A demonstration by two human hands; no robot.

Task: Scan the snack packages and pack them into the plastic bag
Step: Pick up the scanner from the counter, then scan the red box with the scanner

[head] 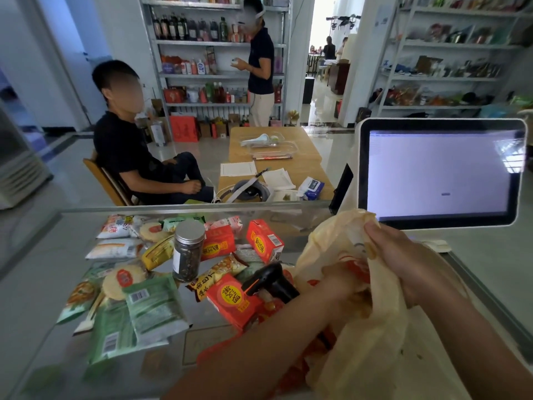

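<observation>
A yellowish plastic bag (360, 356) with red print stands open at the right of the glass counter (37, 298). My right hand (403, 261) grips the bag's upper rim and holds it up. My left hand (343, 281) reaches into the bag's mouth; the plastic hides its fingers, so whether it holds anything is unclear. Several snack packages lie left of the bag, among them a red box (230, 301), another red box (264, 239) and green packets (153, 307). A black barcode scanner (268, 281) lies on the packages beside my left forearm.
A jar with a metal lid (187, 251) stands upright among the snacks. A white-framed screen (441, 171) stands at the back right of the counter. Beyond the counter a person sits on a chair (138, 157) and another stands at the shelves.
</observation>
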